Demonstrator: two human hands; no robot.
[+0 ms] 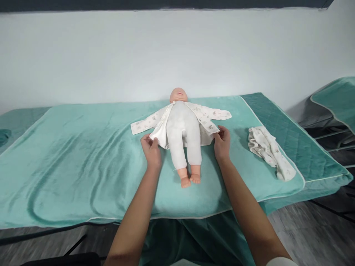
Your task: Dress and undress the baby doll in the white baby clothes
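Note:
On its back lies a baby doll (183, 125) with a white cloth body, its head by the wall and its bare feet toward me. A white printed baby jacket (203, 114) is on its arms, with the front open and the sleeves spread to both sides. My left hand (152, 149) pinches the lower corner of the jacket's left front panel. On the other side, my right hand (222, 142) grips the lower corner of the right panel. The doll's hands are hidden inside the sleeves.
A crumpled white printed baby garment (270, 149) rests on the right of the green blanket (69, 159). Under the blanket is a quilted green bed cover (305, 147). A white wall (111, 55) rises behind the bed. Another green-covered piece (338, 99) stands at far right.

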